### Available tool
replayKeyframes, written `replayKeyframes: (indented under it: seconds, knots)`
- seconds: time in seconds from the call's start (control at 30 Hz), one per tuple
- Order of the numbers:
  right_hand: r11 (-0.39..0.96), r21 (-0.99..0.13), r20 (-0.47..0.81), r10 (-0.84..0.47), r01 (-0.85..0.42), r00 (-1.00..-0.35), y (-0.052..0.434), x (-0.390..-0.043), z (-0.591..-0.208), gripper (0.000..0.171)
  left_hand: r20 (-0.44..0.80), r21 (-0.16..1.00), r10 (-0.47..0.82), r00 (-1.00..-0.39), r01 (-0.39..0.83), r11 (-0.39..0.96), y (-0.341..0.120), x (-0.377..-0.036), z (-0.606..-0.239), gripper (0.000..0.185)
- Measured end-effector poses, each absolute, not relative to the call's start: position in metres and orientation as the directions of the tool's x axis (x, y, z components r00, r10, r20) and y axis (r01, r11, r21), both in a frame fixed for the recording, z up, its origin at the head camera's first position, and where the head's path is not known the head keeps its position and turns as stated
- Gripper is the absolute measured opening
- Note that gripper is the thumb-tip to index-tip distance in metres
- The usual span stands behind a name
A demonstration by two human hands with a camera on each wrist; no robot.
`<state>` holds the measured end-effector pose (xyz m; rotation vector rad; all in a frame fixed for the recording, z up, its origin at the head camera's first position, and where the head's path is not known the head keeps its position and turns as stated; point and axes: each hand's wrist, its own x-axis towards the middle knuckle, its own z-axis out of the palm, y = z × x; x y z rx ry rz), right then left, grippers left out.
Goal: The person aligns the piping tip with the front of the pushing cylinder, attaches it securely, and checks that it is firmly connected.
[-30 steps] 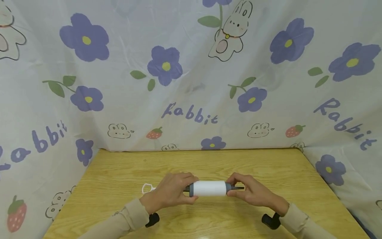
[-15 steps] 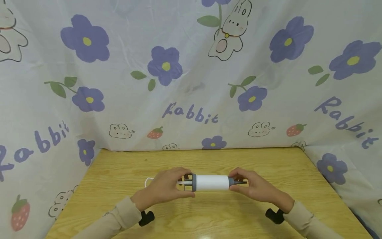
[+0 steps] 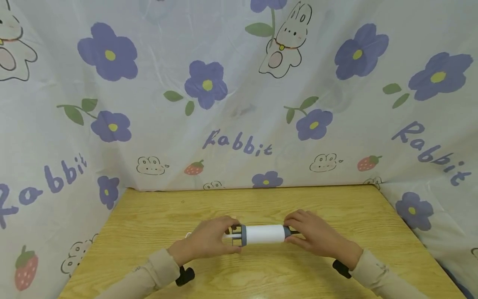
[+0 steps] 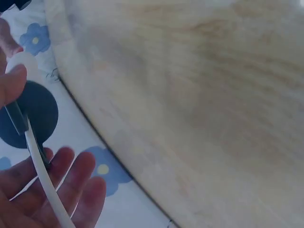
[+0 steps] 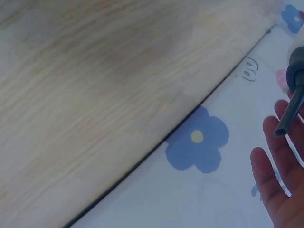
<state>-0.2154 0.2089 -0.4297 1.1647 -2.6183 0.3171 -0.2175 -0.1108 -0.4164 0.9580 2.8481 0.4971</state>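
Note:
A white cylindrical tool (image 3: 264,234) with grey end caps lies crosswise between both hands in the head view. My left hand (image 3: 207,238) holds its left end, thumb and fingers at the grey cap with its open bracket. From that end a pale, curved strip (image 4: 46,183) passes the palm in the left wrist view. On the other side, my right hand (image 3: 320,237) pinches the right cap with thumb and fingers. A narrow grey nozzle (image 5: 290,112) sticks out of that cap, in front of the spread fingers in the right wrist view. The right thumb is out of that view.
The hands are over a wooden table (image 3: 168,207). White cloth (image 3: 239,112) printed with purple flowers and rabbits hangs behind it and along both sides. A dark wrist-camera mount (image 3: 184,276) is on the left wrist, another mount (image 3: 341,268) on the right.
Compared with half a second ago, the tool sits slightly lower in the head view, its right end tipped up a little. The right hand now covers more of the nozzle.

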Motion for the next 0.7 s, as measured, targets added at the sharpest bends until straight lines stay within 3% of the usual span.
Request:
replayKeyframes:
  seconds: [0.37,0.7]
  knots:
    - [0.611,-0.213,0.240,-0.724,-0.763,-0.647,0.204,-0.222,-0.471,0.031,-0.015,0.316,0.613,-0.790,0.578,0.752,-0.109,-0.220,-0.454,0.066]
    - [0.625,-0.228,0.206,-0.719,-0.747,-0.664,0.204,-0.225,-0.485,0.033,-0.018,0.315,0.619,-0.785,0.583,0.749,-0.108,-0.223,-0.466,0.068]
